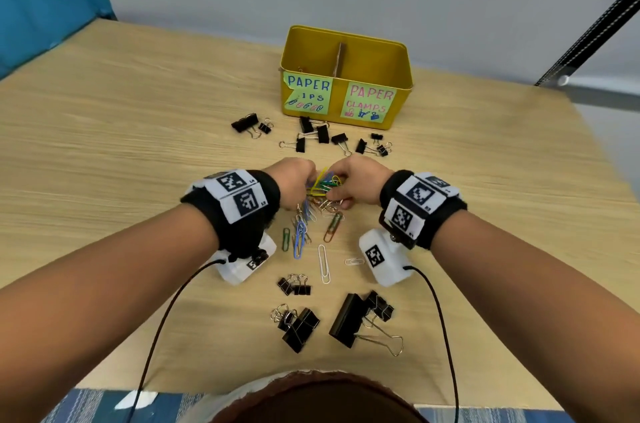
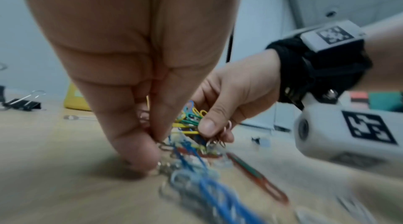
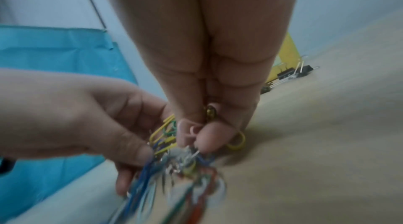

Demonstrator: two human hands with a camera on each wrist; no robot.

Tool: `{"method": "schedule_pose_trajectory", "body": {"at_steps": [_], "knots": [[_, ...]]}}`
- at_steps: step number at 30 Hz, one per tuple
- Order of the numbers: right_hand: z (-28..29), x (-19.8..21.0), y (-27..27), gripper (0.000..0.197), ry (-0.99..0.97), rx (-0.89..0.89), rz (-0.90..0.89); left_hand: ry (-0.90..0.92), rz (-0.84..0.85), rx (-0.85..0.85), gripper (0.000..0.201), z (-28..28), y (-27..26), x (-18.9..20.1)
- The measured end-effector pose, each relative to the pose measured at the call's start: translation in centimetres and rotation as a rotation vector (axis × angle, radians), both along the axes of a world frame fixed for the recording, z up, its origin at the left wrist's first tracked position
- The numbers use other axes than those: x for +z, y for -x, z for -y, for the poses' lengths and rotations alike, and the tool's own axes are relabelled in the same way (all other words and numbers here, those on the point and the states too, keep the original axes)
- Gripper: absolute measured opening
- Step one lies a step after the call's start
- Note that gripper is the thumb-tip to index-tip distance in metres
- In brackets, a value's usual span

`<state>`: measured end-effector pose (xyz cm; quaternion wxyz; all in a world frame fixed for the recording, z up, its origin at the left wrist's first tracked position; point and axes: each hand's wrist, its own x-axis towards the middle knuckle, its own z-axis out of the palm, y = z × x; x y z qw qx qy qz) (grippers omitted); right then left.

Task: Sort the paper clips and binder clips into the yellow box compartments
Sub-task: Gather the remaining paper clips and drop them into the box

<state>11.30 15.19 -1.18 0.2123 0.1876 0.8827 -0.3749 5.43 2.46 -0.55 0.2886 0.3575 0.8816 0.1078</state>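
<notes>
My fingers on the left hand are curled down and pinching into a tangled bunch of coloured wire paper clips, and my right hand pinches the same bunch from the other side, thumb pressed to fingertips; the wrist views are blurred, so I cannot tell which single clips each holds. The bunch sits just above the pale wood-grain table, with loose paper clips trailing toward me. Black metal binder clips lie scattered between my hands and the yellow metal box, whose cardboard divider splits it under labels reading paper clips and paper clamps. More black binder clips lie near my body, beside the white wrist cameras.
</notes>
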Motion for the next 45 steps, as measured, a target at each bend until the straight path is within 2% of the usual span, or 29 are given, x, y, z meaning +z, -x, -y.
{"method": "schedule_pose_trajectory", "body": {"at_steps": [2,4,6,9,14,16,17,19,21,23,25,27,28,30,32,33,35,37,40,42,43,45], "knots": [[-1.0,0.6,0.9,0.006,0.1,-0.026,0.006,-0.046,0.077,0.046,0.034,-0.3,1.3,0.6],[-2.0,1.8,2.2,0.019,0.167,-0.052,-0.045,-0.119,0.14,0.089,0.024,-0.8,2.8,1.5],[-3.1,3.4,3.8,0.022,0.185,-0.07,-0.103,-0.21,0.178,0.143,0.027,-1.4,4.6,2.9],[-4.4,6.6,6.5,0.021,0.244,-0.124,-0.205,-0.335,0.136,0.203,0.038,-2.6,7.5,5.3],[-5.1,9.6,11.7,0.026,0.359,-0.327,-0.341,-0.458,0.023,0.347,0.034,-4.6,12.2,8.2],[-5.1,9.4,13.8,0.025,0.335,-0.4,-0.348,-0.432,-0.057,0.375,0.018,-5.3,13.0,8.7],[-5.1,9.3,14.6,0.024,0.315,-0.417,-0.33,-0.392,-0.108,0.375,0.017,-5.5,13.2,8.7],[-4.8,8.9,15.6,0.021,0.273,-0.392,-0.256,-0.309,-0.165,0.342,0.034,-6.0,13.4,8.6],[-4.7,8.8,15.9,0.023,0.229,-0.361,-0.221,-0.289,-0.18,0.317,0.039,-6.2,13.4,8.4],[-4.7,9.1,15.5,0.025,0.184,-0.352,-0.275,-0.326,-0.233,0.31,0.04,-5.9,13.2,8.4],[-4.0,9.4,13.9,0.02,0.107,-0.343,-0.395,-0.437,-0.304,0.304,0.033,-4.9,12.1,8.6],[-3.0,9.4,11.3,0.019,-0.04,-0.258,-0.437,-0.485,-0.256,0.243,0.022,-3.6,10.3,8.0],[-2.4,8.9,9.8,0.018,-0.135,-0.169,-0.376,-0.415,-0.179,0.163,0.022,-2.8,9.2,7.2],[-1.2,7.4,7.2,0.021,-0.317,0.048,-0.129,-0.121,-0.049,-0.084,0.03,-1.9,7.1,5.1],[0.0,5.4,5.2,0.029,-0.446,0.219,0.077,0.129,-0.053,-0.283,0.045,-1.4,5.5,2.5],[0.5,4.5,4.4,0.034,-0.488,0.257,0.102,0.193,-0.084,-0.325,0.052,-1.3,4.7,1.5],[0.8,2.9,2.9,0.037,-0.492,0.284,0.046,0.224,-0.163,-0.369,0.055,-0.9,3.3,0.3],[0.8,1.6,1.3,0.038,-0.439,0.312,-0.02,0.143,-0.186,-0.36,0.05,-0.1,2.2,-0.5],[0.6,0.8,-1.1,0.038,-0.321,0.339,-0.006,0.036,-0.07,-0.313,0.044,1.6,0.8,-0.9],[0.9,1.0,-2.7,0.035,-0.293,0.37,0.003,0.037,0.007,-0.312,0.045,2.7,-0.5,-0.6],[1.1,1.1,-3.5,0.04,-0.308,0.395,0.003,0.055,0.019,-0.322,0.05,3.2,-1.0,-0.3],[1.6,1.2,-5.0,0.069,-0.359,0.412,0.032,0.097,0.023,-0.316,0.064,3.9,-2.0,0.0]]}}
